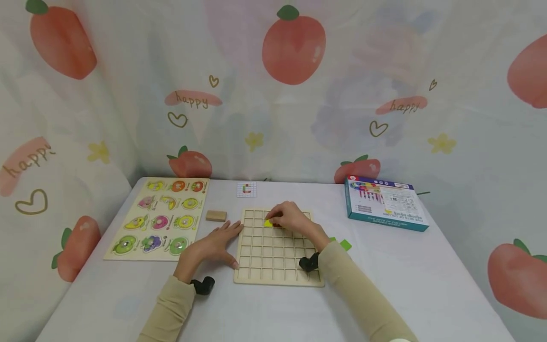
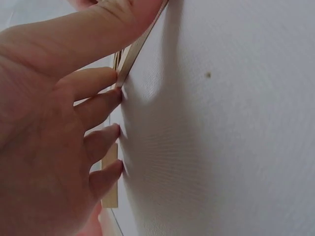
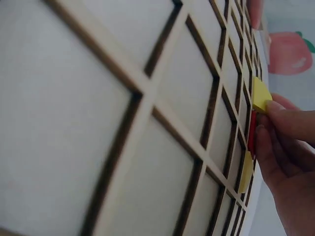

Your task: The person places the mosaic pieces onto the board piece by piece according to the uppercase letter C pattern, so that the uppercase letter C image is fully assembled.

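Small flat yellow square tile [image 1: 268, 223], tilted on pale wooden grid board [image 1: 273, 266]

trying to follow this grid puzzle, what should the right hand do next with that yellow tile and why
Probably press the yellow tile flat into its square. The right hand pinches it near the far edge of the grid board, and in the wrist view it sits tilted, one edge raised above the frame. The left hand lies flat against the board's left edge, so the board should stay put.
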Demonstrator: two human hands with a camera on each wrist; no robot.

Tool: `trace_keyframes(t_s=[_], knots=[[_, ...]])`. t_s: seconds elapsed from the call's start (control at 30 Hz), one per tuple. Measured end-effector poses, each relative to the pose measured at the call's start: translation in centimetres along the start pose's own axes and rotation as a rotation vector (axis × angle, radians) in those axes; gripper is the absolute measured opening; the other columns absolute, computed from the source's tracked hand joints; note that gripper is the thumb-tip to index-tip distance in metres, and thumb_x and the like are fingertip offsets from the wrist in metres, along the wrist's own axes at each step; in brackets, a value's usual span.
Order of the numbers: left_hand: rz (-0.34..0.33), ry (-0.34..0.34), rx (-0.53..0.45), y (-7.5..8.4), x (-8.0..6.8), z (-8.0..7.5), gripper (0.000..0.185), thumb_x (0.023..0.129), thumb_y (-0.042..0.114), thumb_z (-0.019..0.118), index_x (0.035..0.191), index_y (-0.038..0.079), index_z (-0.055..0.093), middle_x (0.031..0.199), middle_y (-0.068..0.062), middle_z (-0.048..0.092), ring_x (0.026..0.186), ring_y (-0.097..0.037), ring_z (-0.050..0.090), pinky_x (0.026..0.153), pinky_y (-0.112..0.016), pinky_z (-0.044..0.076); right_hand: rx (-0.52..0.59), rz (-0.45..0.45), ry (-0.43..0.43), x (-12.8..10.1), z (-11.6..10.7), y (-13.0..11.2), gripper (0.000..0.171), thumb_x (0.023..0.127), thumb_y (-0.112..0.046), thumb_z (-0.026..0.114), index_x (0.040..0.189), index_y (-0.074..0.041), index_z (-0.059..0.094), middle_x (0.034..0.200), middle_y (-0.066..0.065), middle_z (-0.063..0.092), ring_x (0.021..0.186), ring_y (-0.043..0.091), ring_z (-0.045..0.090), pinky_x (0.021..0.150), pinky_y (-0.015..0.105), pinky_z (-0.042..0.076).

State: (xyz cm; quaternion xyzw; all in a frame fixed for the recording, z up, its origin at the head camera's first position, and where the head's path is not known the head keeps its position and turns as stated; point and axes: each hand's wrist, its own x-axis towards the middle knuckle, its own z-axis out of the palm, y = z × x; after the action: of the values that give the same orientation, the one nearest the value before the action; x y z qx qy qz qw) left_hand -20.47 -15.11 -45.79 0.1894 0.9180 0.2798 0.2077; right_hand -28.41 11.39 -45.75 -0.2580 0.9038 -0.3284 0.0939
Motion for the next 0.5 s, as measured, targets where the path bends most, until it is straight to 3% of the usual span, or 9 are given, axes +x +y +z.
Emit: trace_keyframes(t_s=[0.2,0.5], knots=[[0.003,0.006,-0.016,-0.31,0.04,0.19,0.111,0.073,0.027,0.094,0.162,0.006,0.030,0.172,-0.009,0.020,0.161,-0.037,0.005,0.129,-0.059,0.010,-0.087,-0.049,0.009,0.00,0.26,-0.31,0.017,0.098,-0.004,0.066,0.106,-0.006,0.081,0.103,0.008,0.073,0.099,0.025,0.068,0.089,0.038,0.060],[-0.003,0.022,-0.011,-0.26,0.23,0.29,0.109,0.075,0.029,0.092,0.162,0.006,0.030,0.172,-0.009,0.020,0.161,-0.037,0.006,0.130,-0.058,0.009,-0.059,-0.047,0.037,-0.04,0.51,0.09,0.019,0.096,-0.002,0.068,0.110,-0.004,0.080,0.105,0.009,0.072,0.099,0.026,0.069,0.087,0.037,0.060]])
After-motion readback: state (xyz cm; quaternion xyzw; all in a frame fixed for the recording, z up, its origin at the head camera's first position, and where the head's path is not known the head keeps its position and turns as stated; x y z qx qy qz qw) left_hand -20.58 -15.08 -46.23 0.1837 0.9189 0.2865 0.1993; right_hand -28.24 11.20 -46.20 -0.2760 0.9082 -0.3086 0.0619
